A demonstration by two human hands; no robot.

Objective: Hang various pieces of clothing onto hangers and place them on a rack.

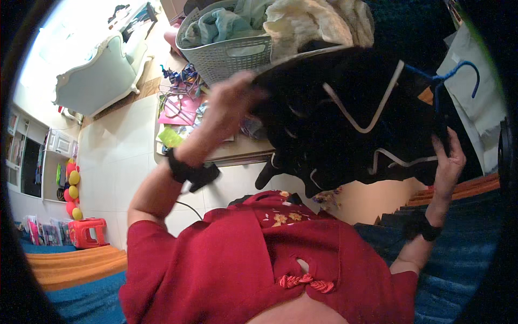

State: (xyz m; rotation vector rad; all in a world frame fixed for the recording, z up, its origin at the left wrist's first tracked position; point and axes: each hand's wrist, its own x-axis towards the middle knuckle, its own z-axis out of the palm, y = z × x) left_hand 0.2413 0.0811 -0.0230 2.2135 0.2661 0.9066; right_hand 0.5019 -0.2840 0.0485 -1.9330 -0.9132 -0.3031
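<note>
A black garment with white trim (348, 150) is spread sideways in front of me, on a blue clothes hanger (439, 77) whose hook points right. My right hand (450, 160) grips the cloth close to the hanger. At the opposite end, my left hand (234, 99), blurred by motion, has hold of the garment's left edge; its fingertips are hidden by dark cloth. Just beyond the garment is a light grey plastic laundry basket (230, 60) piled with pale blue cloth (222, 26) and cream cloth (307, 20).
Several clothes hangers (174, 103), a pink sheet (182, 111) and a green item (170, 137) lie on the table (218, 156). A pale upholstered armchair (97, 77) stands farther left. Near the left wall are a red plastic stool (87, 233) and red and yellow balloons (73, 190).
</note>
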